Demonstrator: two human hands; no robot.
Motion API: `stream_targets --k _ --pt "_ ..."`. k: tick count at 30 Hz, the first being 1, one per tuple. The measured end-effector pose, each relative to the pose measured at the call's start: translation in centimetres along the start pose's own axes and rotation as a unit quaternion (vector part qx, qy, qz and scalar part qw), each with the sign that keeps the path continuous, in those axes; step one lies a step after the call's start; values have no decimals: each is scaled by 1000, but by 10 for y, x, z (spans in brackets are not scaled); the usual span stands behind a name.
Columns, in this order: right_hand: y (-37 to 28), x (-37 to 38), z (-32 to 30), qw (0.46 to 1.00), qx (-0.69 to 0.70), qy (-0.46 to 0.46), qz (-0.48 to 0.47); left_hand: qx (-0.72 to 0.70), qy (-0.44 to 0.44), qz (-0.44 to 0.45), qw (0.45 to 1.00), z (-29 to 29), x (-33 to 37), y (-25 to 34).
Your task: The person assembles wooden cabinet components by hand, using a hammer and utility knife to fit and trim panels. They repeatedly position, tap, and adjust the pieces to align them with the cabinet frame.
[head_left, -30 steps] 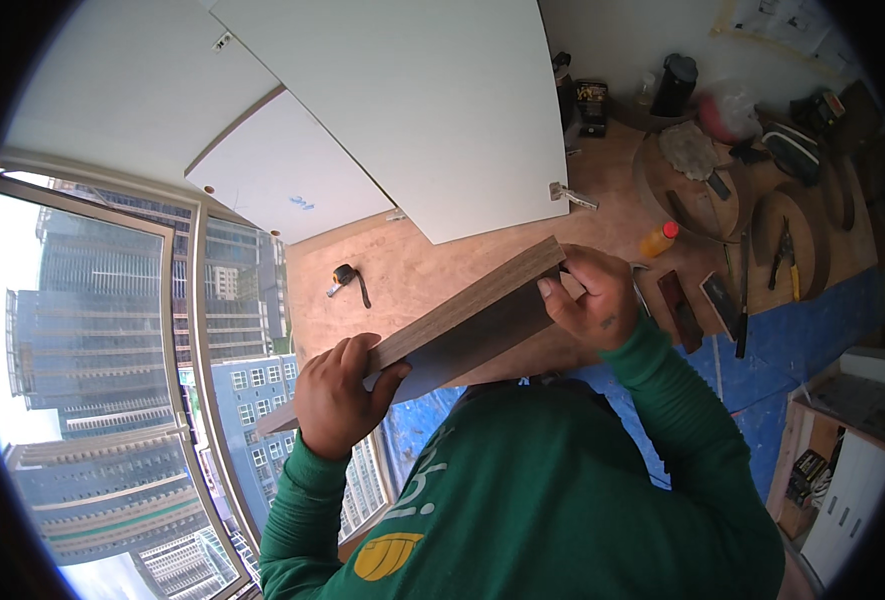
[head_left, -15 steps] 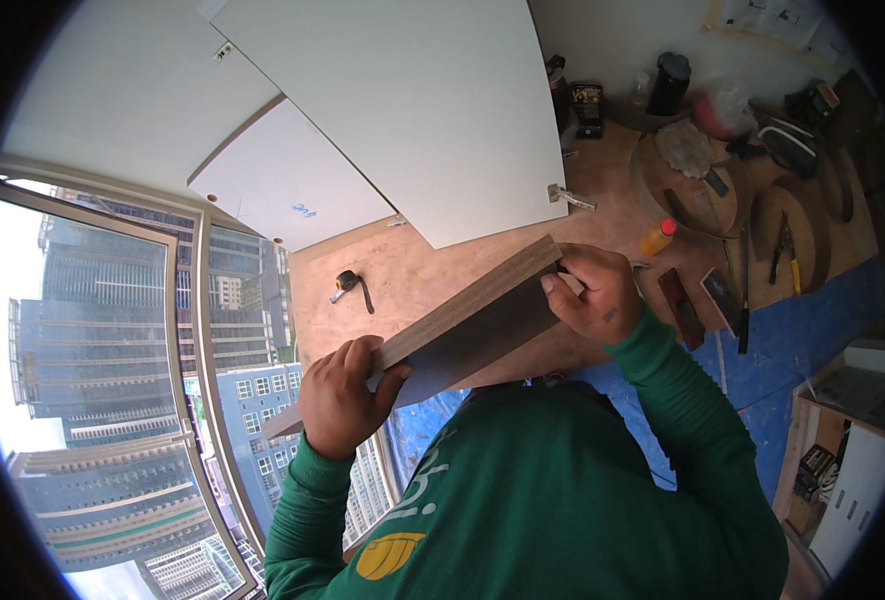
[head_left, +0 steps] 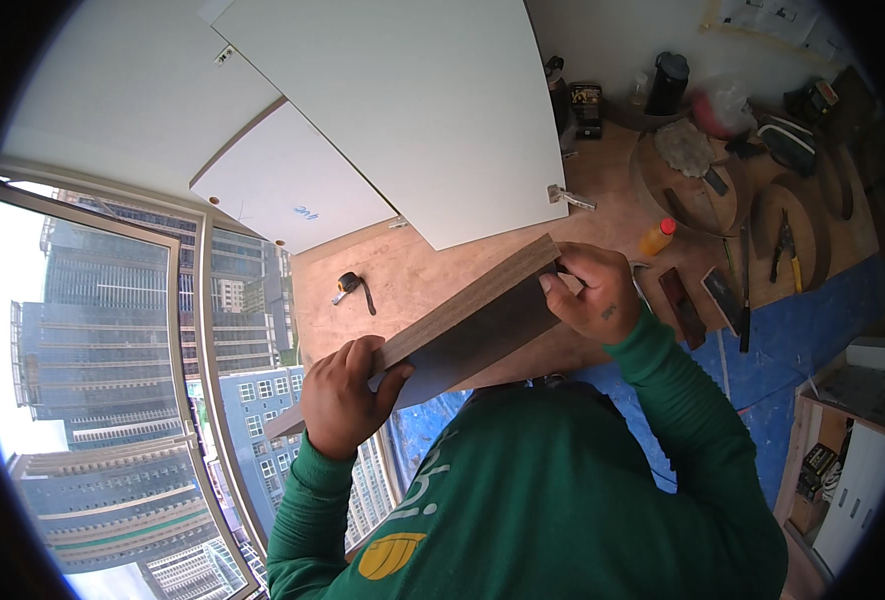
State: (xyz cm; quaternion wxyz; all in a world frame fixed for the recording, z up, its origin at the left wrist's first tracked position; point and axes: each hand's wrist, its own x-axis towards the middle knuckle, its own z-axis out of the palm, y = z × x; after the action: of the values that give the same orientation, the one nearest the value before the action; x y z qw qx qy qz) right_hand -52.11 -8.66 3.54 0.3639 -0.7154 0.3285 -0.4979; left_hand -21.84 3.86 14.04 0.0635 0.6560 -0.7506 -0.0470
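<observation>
I hold a long brown wood-grain panel (head_left: 462, 325) edge-up in front of my chest, tilted so its right end is higher. My left hand (head_left: 345, 395) grips its lower left part from above, fingers curled over the top edge. My right hand (head_left: 590, 293) clasps the upper right end. Both arms wear green sleeves. The panel's underside is dark and in shadow.
White cabinet doors (head_left: 432, 110) stand open overhead, one with a metal hinge (head_left: 567, 197). A tape measure (head_left: 350, 286) lies on the plywood floor (head_left: 412, 270). Tools, an orange-capped bottle (head_left: 656, 237) and round wooden pieces (head_left: 697, 180) lie at right. A large window (head_left: 112, 370) fills the left.
The panel and both hands have stayed nearly in place; the view has shifted slightly, and my right hand has moved a little along the panel's upper end.
</observation>
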Motion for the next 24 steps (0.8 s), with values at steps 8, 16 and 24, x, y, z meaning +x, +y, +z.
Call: stream_targets --k 8,16,24 --pt "-2 0 -1 999 38 -14 25 2 0 0 1000 -1 1 1" --pt "1 -3 2 995 88 -2 43 3 -2 1 1000 -1 0 1" --pt "-3 -3 3 997 65 12 42 3 1 -2 1000 -2 -1 3"
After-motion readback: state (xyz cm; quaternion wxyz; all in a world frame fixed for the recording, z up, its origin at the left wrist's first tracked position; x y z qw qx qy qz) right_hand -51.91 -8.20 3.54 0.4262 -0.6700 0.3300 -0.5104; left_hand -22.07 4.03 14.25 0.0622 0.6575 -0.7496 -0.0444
